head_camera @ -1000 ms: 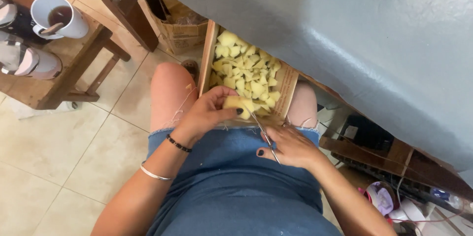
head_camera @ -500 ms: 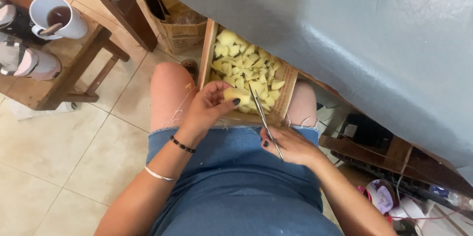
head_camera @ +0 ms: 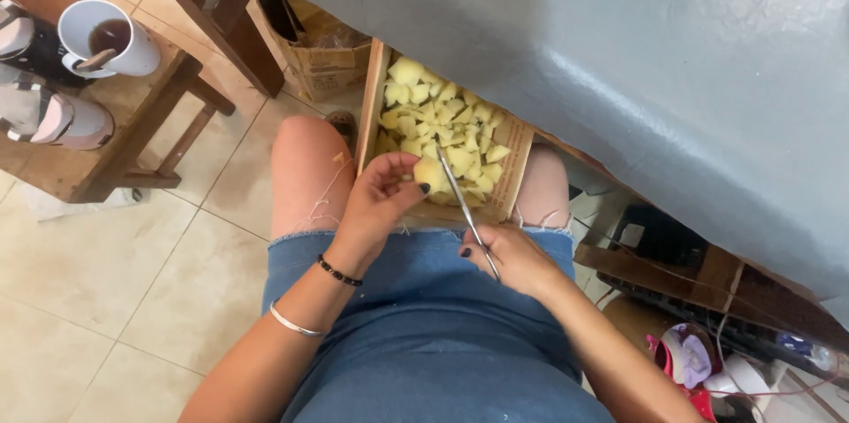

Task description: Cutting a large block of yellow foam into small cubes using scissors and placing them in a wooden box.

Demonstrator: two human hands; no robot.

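My left hand (head_camera: 376, 202) holds a peeled yellow potato piece (head_camera: 431, 173) over a shallow wooden box (head_camera: 372, 96) that rests between my knees. The box holds several cut yellow potato chunks (head_camera: 442, 118). My right hand (head_camera: 513, 257) grips a thin knife (head_camera: 458, 196); its blade slants up and left and meets the held piece. I sit in denim shorts, with bracelets on my left wrist.
A grey cloth-covered table (head_camera: 619, 60) hangs over the box's far side. A wooden stool (head_camera: 133, 136) at the left carries a white mug (head_camera: 110, 38) with dark drink. A cardboard box (head_camera: 323, 60) stands behind a table leg. Cables and clutter lie at the lower right.
The camera has come closer. My left hand has shifted the potato piece slightly up over the box, and the knife blade has swung up against it.
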